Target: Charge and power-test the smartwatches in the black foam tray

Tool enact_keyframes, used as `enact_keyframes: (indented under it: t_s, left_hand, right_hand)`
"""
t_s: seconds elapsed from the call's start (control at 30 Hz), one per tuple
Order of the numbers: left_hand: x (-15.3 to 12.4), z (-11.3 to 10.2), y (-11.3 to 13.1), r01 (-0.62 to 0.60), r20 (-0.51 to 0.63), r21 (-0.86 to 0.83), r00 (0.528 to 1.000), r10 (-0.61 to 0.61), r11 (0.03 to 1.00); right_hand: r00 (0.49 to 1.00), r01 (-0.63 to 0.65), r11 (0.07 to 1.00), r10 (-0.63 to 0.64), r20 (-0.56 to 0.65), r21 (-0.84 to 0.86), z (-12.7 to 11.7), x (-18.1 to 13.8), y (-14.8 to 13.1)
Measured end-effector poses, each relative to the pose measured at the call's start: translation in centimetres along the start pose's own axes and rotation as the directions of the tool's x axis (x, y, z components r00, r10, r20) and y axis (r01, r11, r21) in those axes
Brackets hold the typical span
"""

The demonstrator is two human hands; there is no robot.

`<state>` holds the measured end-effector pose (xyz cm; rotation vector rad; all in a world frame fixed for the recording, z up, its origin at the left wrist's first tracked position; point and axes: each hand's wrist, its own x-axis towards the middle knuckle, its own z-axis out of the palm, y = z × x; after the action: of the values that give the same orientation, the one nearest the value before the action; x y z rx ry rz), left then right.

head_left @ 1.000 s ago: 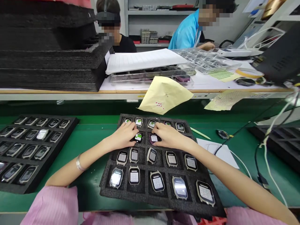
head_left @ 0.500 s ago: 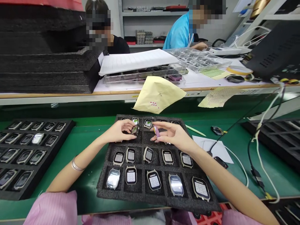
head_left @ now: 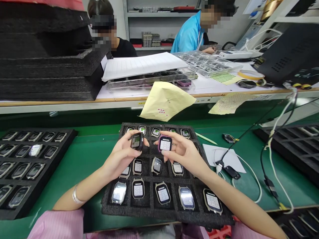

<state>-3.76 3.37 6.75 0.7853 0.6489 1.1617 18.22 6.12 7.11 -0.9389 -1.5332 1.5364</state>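
Observation:
My left hand [head_left: 119,151] is closed on a dark smartwatch [head_left: 136,141] without a strap, tilted with its screen partly facing me. Between the thumb and fingers of my right hand [head_left: 181,149] is a purple smartwatch [head_left: 165,143], its lit white screen turned toward me. Both hands are raised over a black foam tray [head_left: 129,210]. Its compartments hold several strapless watches, such as a light-framed one [head_left: 163,193] with a lit screen. My hands hide part of the tray's middle rows.
Another foam tray of watches [head_left: 67,146] lies left, below stacked black foam [head_left: 50,76]. On the right are cables [head_left: 267,166], white paper [head_left: 235,157] and a green pen [head_left: 206,138]. Yellow paper [head_left: 166,101] hangs from the shelf edge. Two people sit beyond.
Both hands have lifted the watches up from the tray, nearer to me. The purple watch has turned from edge-on to show its lit screen, and the dark watch's screen shows more.

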Motion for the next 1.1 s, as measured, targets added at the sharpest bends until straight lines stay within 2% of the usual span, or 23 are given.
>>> enact_keyframes:
  t_s: [0.13, 0.23, 0.33, 0.4, 0.67, 0.93, 1.1]
  left_hand:
    - [-0.5, 0.5, -0.2, 0.075, 0.019, -0.028, 0.997, -0.075, 0.997]
    - [-0.5, 0.7, -0.5, 0.125, 0.081, -0.054, 0.989, -0.121, 0.991]
    - [-0.5, 1.0, -0.7, 0.146, 0.097, -0.005, 0.985, -0.145, 0.989]
    - [-0.5, 1.1, -0.9, 0.137, 0.08, 0.038, 0.987, -0.14, 0.99]
    - [-0.5, 0.8, -1.6, -0.013, 0.045, 0.21, 0.999, 0.003, 0.978]
    - [-1.0, 0.8, -1.2, -0.004, 0.103, 0.051, 0.995, -0.002, 0.999]
    - [-1.7, 1.0, -1.4, 0.027, 0.117, 0.057, 0.993, -0.033, 0.998]
  right_hand:
    - [0.996, 0.066, 0.998, -0.066, -0.061, -0.001, -0.1, -0.1, 0.1]
    - [0.991, 0.066, 0.998, -0.068, -0.116, -0.021, -0.1, -0.1, 0.0]
    - [0.989, 0.063, 0.997, -0.067, -0.133, -0.034, 0.2, -0.3, -0.3]
    - [0.989, 0.072, 0.996, -0.077, -0.13, -0.044, 0.3, -0.4, -0.5]
    - [0.994, 0.07, 0.992, -0.078, -0.072, -0.109, 0.2, -1.6, -0.5]
    - [0.999, 0.045, 0.999, -0.045, -0.014, -0.03, 0.3, -2.3, -0.4]
    - [0.997, 0.054, 0.999, -0.054, -0.046, 0.002, 0.3, -2.3, -0.7]
